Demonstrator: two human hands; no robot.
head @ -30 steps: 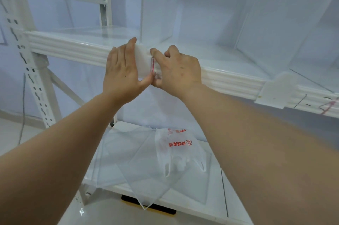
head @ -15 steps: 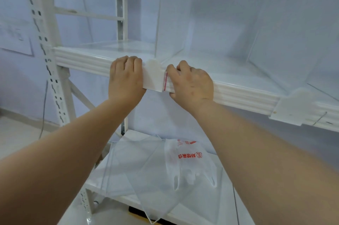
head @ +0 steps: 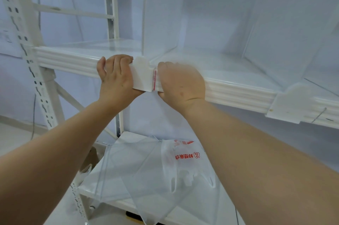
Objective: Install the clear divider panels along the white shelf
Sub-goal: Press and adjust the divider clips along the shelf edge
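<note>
A clear divider panel [head: 161,13] stands upright on the white shelf [head: 69,61], its front edge held in a white clip [head: 142,75] on the shelf's ribbed front lip. My left hand [head: 115,78] grips the lip and the clip's left side, fingers curled over the top. My right hand [head: 180,81] grips the clip's right side, by a red mark. Farther right a second clear panel [head: 286,28] stands in another white clip [head: 288,103]. Several spare clear panels [head: 128,175] lie on the lower shelf.
A white plastic bag with red print [head: 185,158] lies on the spare panels. Perforated white uprights [head: 31,70] frame the rack on the left, with a rear post [head: 111,23] and cross braces. Pale wall behind; floor at the lower left.
Both hands stay on the clip at the shelf lip; my left fingers have curled over the top edge. The view has shifted, so the shelf sits lower and farther right.
</note>
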